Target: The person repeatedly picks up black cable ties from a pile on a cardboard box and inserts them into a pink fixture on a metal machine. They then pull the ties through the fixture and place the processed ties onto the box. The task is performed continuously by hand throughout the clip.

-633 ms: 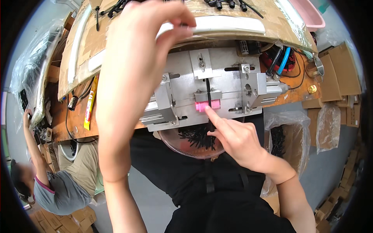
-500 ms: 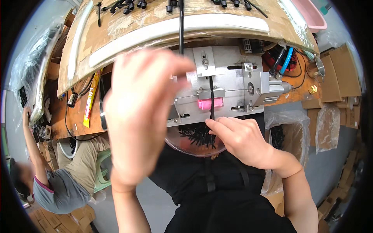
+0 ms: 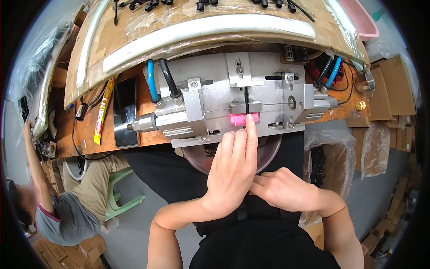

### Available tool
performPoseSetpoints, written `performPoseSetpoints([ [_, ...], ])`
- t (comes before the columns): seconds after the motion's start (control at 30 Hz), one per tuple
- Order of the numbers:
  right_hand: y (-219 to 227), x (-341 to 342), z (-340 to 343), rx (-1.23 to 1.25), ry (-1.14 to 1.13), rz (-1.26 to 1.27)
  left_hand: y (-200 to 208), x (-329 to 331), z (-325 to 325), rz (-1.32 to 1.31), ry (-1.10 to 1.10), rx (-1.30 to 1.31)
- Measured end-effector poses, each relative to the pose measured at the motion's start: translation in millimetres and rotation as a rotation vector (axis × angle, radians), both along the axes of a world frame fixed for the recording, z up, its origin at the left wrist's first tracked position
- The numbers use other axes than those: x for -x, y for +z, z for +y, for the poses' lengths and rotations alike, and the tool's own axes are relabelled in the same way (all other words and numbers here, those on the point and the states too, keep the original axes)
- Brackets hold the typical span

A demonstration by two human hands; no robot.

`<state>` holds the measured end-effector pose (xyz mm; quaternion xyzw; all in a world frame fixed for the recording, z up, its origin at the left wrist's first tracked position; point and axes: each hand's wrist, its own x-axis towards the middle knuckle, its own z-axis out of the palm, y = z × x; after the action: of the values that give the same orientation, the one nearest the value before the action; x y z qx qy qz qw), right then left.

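My left hand [image 3: 232, 168] reaches over the front edge of a metal fixture [image 3: 219, 96]. Its index finger is stretched out, with the tip on the pink block [image 3: 237, 119] at the near end of a thin black strip [image 3: 247, 101]. The strip lies in the fixture's middle groove, through a small metal bracket. Lower down, my right hand [image 3: 286, 190] is closed close to my lap, its fingertips partly behind the left hand. What they hold, if anything, is hidden. A translucent bowl [image 3: 195, 157] stands under the fixture's front edge, mostly covered by my left hand.
Metal cylinders [image 3: 174, 123] with blue and black hoses flank the fixture. A phone [image 3: 125, 112] and a yellow packet [image 3: 104, 112] lie left. Behind rises a cardboard-covered board [image 3: 179, 22] with black parts. A co-worker [image 3: 71, 217] sits left; cartons [image 3: 394, 85] stand right.
My left hand has come down from the upper left onto the pink block. My right hand has drawn back toward my lap. The long black rod at the top is out of view.
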<state>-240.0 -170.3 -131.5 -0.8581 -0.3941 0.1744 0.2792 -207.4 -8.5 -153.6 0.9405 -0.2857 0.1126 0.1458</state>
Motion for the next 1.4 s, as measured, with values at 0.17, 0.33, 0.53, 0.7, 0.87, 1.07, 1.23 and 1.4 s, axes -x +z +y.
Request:
performPoseSetpoints([
  [0.17, -14, -2, 1, 0.067, -0.037, 0.010, 8, 0, 3, 0.088, -0.032, 0.012],
  [0.33, 20, -34, -16, 0.018, -0.003, -0.094, 43, -32, 19, 0.006, -0.104, 0.129],
  [0.53, 107, -148, -33, 0.043, -0.334, -1.071, 104, -175, 14, -0.611, -0.010, 0.067],
  [0.7, 123, -230, -37, 0.283, -0.131, -0.867, 122, -197, 18, -0.282, -0.074, -0.017],
  [0.87, 141, -233, -35, -0.126, -0.233, -0.713, 121, -174, 44, -0.196, -0.248, 0.147],
  [1.07, 152, -225, -60, -0.837, -0.599, -0.141, 96, -114, 43, -0.270, -0.176, 0.300],
  [1.23, 146, -192, -67, -1.165, -0.295, 0.018, 38, -18, 29, -0.176, -0.084, 0.218],
  [1.4, 137, -145, -55, -1.260, -0.433, 0.003, 0, 5, 4, -0.008, -0.009, 0.062],
])
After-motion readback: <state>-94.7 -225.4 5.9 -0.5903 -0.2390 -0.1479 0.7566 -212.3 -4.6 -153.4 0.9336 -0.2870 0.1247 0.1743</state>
